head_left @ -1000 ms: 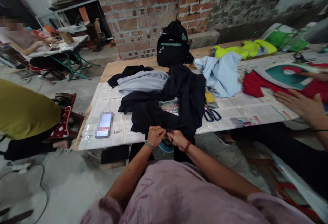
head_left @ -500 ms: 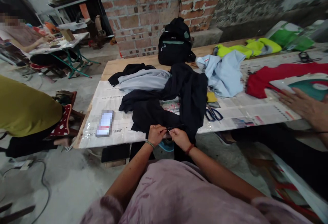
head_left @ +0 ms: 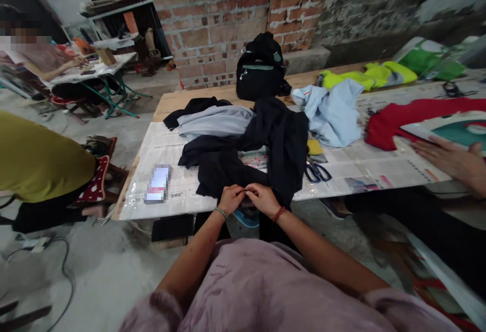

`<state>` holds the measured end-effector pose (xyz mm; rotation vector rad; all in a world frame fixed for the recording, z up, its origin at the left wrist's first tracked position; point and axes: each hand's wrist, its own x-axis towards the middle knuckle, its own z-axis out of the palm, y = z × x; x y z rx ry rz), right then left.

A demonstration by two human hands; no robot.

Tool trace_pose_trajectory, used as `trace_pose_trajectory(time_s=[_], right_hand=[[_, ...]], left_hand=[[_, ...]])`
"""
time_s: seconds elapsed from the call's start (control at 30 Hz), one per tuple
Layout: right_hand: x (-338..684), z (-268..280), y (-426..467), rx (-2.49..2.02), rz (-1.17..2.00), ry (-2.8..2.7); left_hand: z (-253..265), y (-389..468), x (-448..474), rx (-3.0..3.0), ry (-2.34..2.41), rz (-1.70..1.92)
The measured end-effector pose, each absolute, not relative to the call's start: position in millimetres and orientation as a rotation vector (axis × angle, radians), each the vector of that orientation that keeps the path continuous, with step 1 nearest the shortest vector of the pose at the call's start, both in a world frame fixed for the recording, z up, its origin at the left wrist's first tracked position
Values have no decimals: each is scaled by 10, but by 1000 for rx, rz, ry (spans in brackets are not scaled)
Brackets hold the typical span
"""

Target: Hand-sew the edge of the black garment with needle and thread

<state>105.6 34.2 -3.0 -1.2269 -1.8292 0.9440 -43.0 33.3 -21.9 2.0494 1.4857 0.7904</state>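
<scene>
A black garment [head_left: 224, 171] lies bunched on the table, its near end reaching the front edge. At that edge my left hand [head_left: 231, 198] is closed in a pinch on the cloth. My right hand [head_left: 264, 200] pinches the same spot from the other side, so the fingertips of both hands meet. What exactly lies between the fingertips is mostly hidden. A light grey cloth [head_left: 218, 120] rests on the far part of the black garment. Just right of the garment are dark-handled scissors [head_left: 318, 172] and a small yellow cloth [head_left: 314, 147].
Newspaper covers the table [head_left: 131, 198]. On it are a phone [head_left: 157, 184], a black backpack [head_left: 261, 71], a light blue garment [head_left: 334, 114], a neon yellow vest [head_left: 368, 76] and red cloth [head_left: 383, 124]. At right, a co-worker's hand [head_left: 451, 162] is beside an iron [head_left: 451, 128]. Another person sits left.
My fingertips have come together; a short dark strip showed between them before. The co-worker's hand at right has shifted slightly down, away from the iron. The view has tilted a little.
</scene>
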Motion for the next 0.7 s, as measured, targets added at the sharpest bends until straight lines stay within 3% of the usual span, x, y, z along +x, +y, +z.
trace_pose_trajectory(time_s=[0.2,0.43,0.7], right_hand=[[1102,-153,361,-1119,675,-1973],[1120,-259,410,-956,737,-2044],[1050,-217,448,-1111,825,-1899]], left_hand=[[-172,330,-414,1995,1484,816],[-191,328,-440,1987,1468,815],[-266,334,-411,2024,1526,819]])
